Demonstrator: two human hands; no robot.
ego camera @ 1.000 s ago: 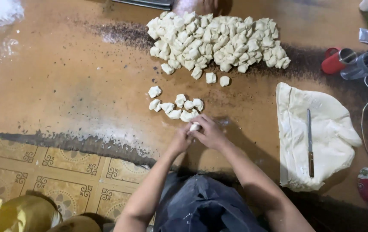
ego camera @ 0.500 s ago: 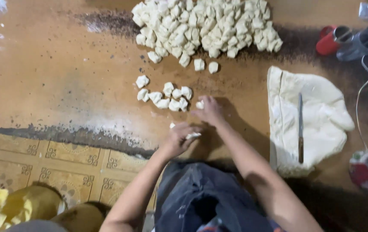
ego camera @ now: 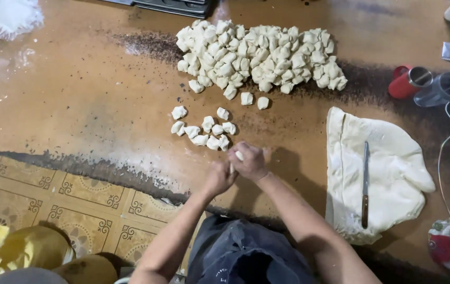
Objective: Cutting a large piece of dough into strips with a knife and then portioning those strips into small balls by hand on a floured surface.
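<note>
Left hand [ego camera: 218, 178]: clenched on dough strip [ego camera: 232, 168].
Right hand [ego camera: 249, 161]: pinching dough piece [ego camera: 239, 155].
Nearby: small cluster of cut dough pieces [ego camera: 204, 129].

Both forearms are extended forward from the lower edge of the view and are drawn together at the middle; the left hand [ego camera: 218, 176] is curled, knuckles up, and is pressed against the right hand [ego camera: 249, 160]; the right hand is set slightly ahead of the left, its fingers bent inward (the fingertips are hidden beneath the knuckles); both wrists are held low; the bare elbows are spread apart, the right arm being angled in from the lower right.
</note>
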